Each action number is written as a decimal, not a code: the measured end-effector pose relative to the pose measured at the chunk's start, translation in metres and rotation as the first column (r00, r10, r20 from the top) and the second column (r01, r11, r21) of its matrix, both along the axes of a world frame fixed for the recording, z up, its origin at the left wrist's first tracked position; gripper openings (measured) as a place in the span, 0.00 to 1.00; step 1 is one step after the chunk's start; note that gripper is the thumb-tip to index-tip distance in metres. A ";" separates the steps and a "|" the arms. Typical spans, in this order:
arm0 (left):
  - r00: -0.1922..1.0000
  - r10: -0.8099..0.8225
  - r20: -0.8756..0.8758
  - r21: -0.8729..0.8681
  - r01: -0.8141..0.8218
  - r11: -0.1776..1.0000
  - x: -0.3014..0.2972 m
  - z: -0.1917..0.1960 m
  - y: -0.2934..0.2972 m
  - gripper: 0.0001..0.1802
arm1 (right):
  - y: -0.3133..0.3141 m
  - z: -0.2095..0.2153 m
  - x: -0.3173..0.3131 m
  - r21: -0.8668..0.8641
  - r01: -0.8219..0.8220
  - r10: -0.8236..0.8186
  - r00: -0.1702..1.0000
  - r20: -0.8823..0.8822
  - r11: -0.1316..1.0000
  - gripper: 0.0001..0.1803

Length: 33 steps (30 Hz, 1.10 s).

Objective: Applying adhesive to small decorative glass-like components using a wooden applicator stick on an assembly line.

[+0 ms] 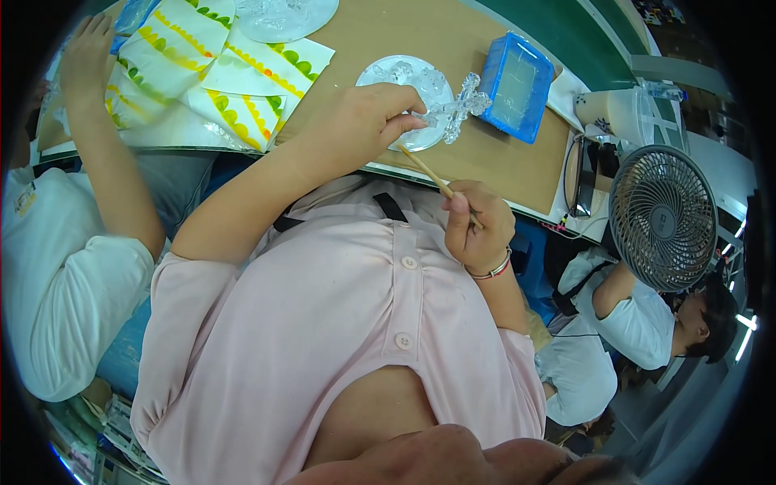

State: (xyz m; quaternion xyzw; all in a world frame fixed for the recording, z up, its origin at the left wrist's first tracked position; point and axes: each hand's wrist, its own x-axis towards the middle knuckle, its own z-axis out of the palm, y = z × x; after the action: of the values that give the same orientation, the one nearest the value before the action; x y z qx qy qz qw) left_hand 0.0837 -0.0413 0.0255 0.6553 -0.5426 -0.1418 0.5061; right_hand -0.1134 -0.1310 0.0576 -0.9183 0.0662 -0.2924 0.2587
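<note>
On the brown work mat (453,48): clear cross-shaped piece (461,105) pinched in left hand (356,125).
Right hand (477,226), nearer the body, fingers closed around wooden stick (428,171); blue rectangular box (517,85) just beyond cross; white dish (404,73) partly hidden.

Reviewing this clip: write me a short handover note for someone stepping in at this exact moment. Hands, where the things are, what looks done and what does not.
Left hand: pinching a clear crystal cross piece at the edge of the round white plate.
Right hand: gripping a thin wooden stick, tip pointing up toward the cross.
Nearby: blue tray right of the plate, more clear pieces on the plate, on the brown worktable.
Done: cross picked up. Left: stick has not reached the cross; I cannot tell how far the work on it has got.
</note>
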 end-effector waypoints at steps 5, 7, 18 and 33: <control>0.999 -0.042 -0.024 0.052 0.043 0.998 0.002 0.002 -0.001 0.06 | 0.003 -0.004 0.012 -0.004 -0.051 0.051 0.997 0.049 0.999 0.05; 0.999 -0.038 -0.005 0.029 0.038 0.999 0.002 0.002 0.000 0.07 | 0.004 -0.005 0.013 -0.037 -0.056 0.058 0.998 0.040 0.998 0.05; 0.999 -0.025 0.035 0.050 0.023 0.998 0.002 0.012 -0.001 0.07 | -0.038 -0.009 -0.011 0.431 0.328 -0.348 0.937 -0.034 0.841 0.08; 0.989 -0.047 0.140 0.016 0.046 0.999 0.005 0.019 0.002 0.08 | -0.047 0.019 -0.038 0.587 0.274 -0.457 0.869 0.188 0.762 0.09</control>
State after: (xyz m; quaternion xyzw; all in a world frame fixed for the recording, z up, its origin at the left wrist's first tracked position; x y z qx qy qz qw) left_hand 0.0885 -0.0390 0.0447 0.6539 -0.5911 -0.1105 0.4592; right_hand -0.1511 -0.1782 0.0769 -0.7152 0.2835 -0.4516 0.4518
